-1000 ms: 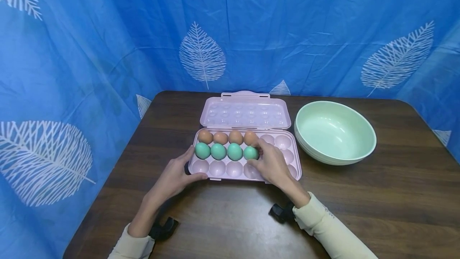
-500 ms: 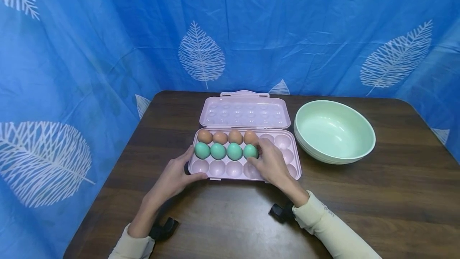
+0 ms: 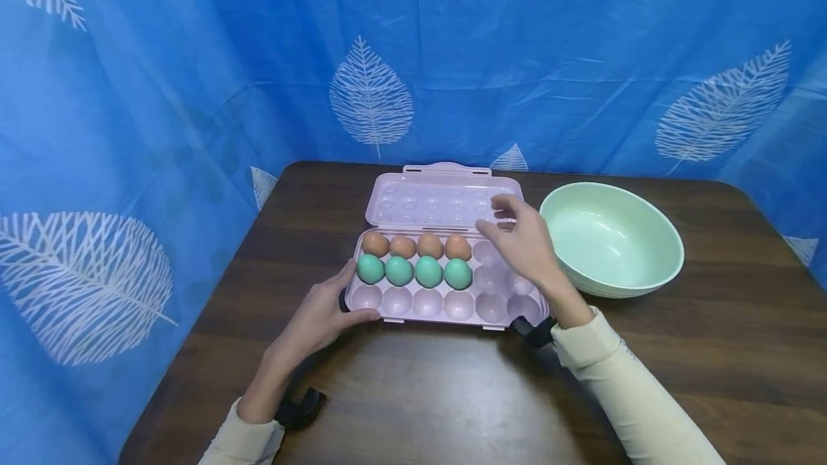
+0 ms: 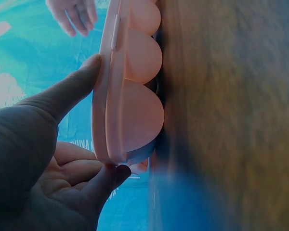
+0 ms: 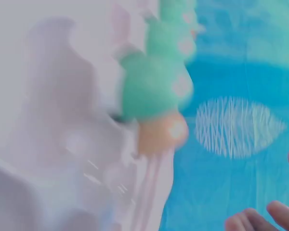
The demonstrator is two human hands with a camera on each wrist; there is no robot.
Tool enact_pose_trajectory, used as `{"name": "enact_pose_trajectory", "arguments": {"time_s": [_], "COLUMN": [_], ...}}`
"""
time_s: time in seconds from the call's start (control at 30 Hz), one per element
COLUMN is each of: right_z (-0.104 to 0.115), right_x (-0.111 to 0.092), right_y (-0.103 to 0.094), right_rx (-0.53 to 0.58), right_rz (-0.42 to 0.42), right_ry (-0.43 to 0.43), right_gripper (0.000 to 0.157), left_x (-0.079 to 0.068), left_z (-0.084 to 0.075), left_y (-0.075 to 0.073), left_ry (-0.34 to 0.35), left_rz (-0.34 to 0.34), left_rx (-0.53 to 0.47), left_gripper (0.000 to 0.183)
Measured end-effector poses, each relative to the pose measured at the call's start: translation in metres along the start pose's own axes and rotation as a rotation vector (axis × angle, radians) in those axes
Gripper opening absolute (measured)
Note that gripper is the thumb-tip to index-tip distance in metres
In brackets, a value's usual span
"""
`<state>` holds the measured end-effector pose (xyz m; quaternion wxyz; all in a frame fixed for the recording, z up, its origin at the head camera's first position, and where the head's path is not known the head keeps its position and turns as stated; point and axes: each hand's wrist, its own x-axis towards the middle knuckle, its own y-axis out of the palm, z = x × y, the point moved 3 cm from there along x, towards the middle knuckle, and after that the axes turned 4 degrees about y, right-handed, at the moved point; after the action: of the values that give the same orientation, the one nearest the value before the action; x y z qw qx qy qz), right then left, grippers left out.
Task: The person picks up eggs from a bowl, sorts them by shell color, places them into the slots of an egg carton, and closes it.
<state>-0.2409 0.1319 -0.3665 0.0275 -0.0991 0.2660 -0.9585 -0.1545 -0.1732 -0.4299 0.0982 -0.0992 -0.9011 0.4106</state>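
A pink egg box point(image 3: 427, 304) lies opened on the table, its lid point(image 3: 433, 199) folded back behind it. Brown eggs point(image 3: 430, 245) fill part of the back row, with green eggs point(image 3: 429, 273) in the middle row; the front row's cups hold none. My left hand point(image 3: 319, 314) grips the box's front left corner, the thumb point(image 4: 82, 79) along the front rim and the other fingers at the side. Over the box's right end hovers my right hand point(image 3: 526, 242), fingers parted with nothing between them. The right wrist view is blurred, with green eggs point(image 5: 154, 86) and fingertips point(image 5: 241, 222) visible.
A large pale green bowl point(image 3: 607, 239) stands on the dark wooden table point(image 3: 743, 350), just right of the egg box. Behind and left of the table hangs a blue curtain point(image 3: 439, 49) with white leaf prints.
My right hand has let go of the rightmost green egg, which sits in its cup, and has moved up and right. My left hand keeps its hold on the corner.
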Motion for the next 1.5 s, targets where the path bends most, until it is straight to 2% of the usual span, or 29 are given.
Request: {"name": "enact_pose_trajectory", "arguments": {"time_s": [0.13, 0.23, 0.33, 0.47, 0.6, 0.73, 0.83, 0.9, 1.0, 1.1, 1.2, 1.37, 1.5], "right_z": [-0.003, -0.013, -0.026, -0.045, -0.058, -0.063, -0.063, -0.06, -0.055, -0.047, -0.039, -0.031, -0.025], "right_x": [0.035, 0.06, 0.079, 0.093, 0.096, 0.097, 0.098, 0.098, 0.096, 0.094, 0.092, 0.088, 0.083], "right_y": [-0.011, -0.01, -0.006, -0.003, -0.001, 0.002, 0.004, 0.003, -0.001, -0.005, -0.011, -0.022, -0.032], "right_rx": [-0.049, -0.103, -0.106, -0.047, -0.008, -0.025, -0.031, -0.022, 0.013, 0.074, 0.152, 0.292, 0.422], "right_rz": [-0.001, 0.026, 0.045, -0.022, -0.055, 0.007, 0.018, -0.022, -0.126, -0.223, -0.259, -0.229, -0.186], "right_ry": [0.098, 0.196, 0.306, 0.475, 0.582, 0.595, 0.581, 0.573, 0.558, 0.545, 0.548, 0.541, 0.474], "right_gripper": [0.053, 0.06, 0.066, 0.066, 0.067, 0.077, 0.082, 0.082, 0.081, 0.081, 0.083, 0.084, 0.075], "left_x": [0.002, 0.001, 0.0, -0.001, -0.001, -0.001, -0.002, -0.002, -0.002, -0.002, -0.003, -0.002, -0.002], "left_z": [0.0, 0.001, 0.001, 0.0, -0.003, -0.003, -0.002, -0.001, -0.002, -0.002, -0.001, -0.001, -0.001], "left_y": [-0.003, -0.004, -0.003, 0.001, 0.004, 0.005, 0.002, 0.001, 0.0, 0.0, -0.001, -0.002, -0.003], "left_ry": [0.009, 0.012, 0.015, 0.026, 0.03, 0.024, 0.016, 0.015, 0.016, 0.014, 0.005, -0.001, 0.009], "left_rz": [-0.004, -0.005, -0.007, -0.011, -0.022, -0.025, -0.023, -0.023, -0.018, -0.013, -0.015, -0.006, 0.001], "left_rx": [0.004, 0.001, -0.004, -0.02, -0.033, -0.032, -0.029, -0.027, -0.021, -0.024, -0.018, -0.011, -0.027], "left_gripper": [0.104, 0.103, 0.103, 0.102, 0.102, 0.102, 0.102, 0.102, 0.103, 0.103, 0.103, 0.105, 0.105]}}
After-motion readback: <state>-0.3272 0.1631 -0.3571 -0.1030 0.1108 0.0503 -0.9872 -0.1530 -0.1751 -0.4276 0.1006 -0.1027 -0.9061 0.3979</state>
